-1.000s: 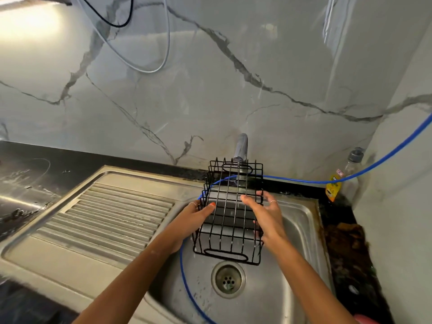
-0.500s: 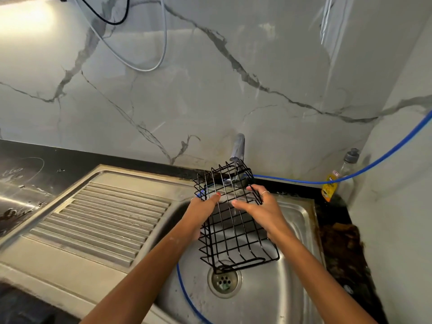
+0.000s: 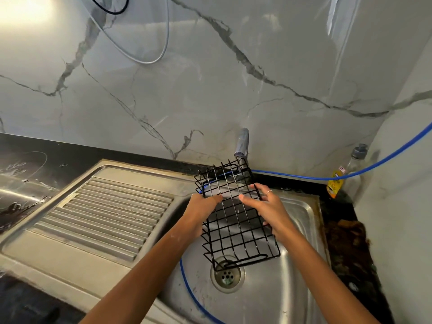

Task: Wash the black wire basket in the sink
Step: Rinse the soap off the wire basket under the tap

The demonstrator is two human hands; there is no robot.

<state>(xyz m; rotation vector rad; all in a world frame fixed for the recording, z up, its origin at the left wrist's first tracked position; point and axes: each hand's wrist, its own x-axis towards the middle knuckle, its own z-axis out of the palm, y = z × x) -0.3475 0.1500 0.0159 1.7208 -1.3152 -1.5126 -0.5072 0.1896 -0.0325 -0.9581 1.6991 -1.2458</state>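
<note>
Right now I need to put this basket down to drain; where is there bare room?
The ribbed drainboard, between the black counter and the sink bowl, lies bare. The flat steel strip along its near edge is free too. The bowl is crowded: both hands hold the wire basket over the drain, and a blue hose runs through it.

Dim, upper-left glow, wide-angle warping

Wire basket (image 3: 236,220) over the sink (image 3: 301,230), below the tap (image 3: 242,142).
</note>
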